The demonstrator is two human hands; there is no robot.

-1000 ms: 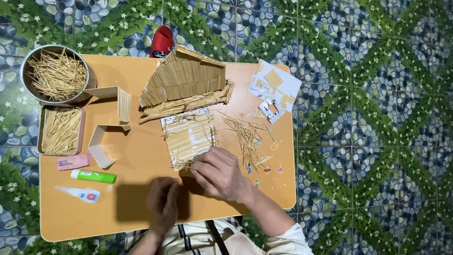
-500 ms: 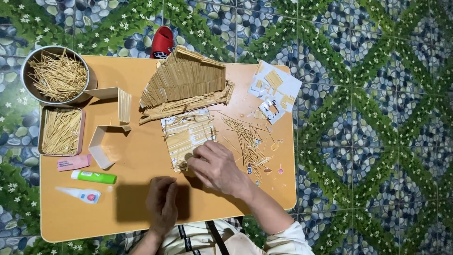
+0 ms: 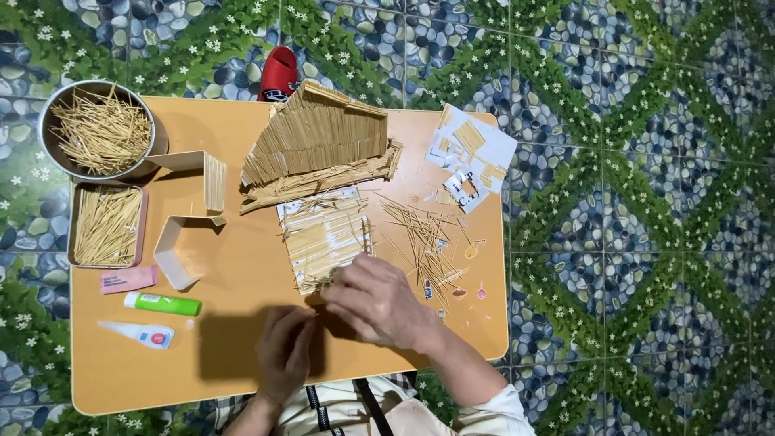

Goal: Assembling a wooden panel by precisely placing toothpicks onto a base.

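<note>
Right hand (image 3: 379, 303) lies palm-down, fingers spread, on the stick panel (image 3: 327, 236); left hand (image 3: 284, 355) rests loosely curled beside it

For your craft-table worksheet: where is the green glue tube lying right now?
In the head view, the green glue tube lies on the table's left side, between the pink eraser above it and the white tube below, left of the left hand.

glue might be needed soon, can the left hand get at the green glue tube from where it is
Probably yes. The left hand rests on the table near its front edge, and the green glue tube lies flat to its left with only bare tabletop between them; nothing blocks the way.
</note>
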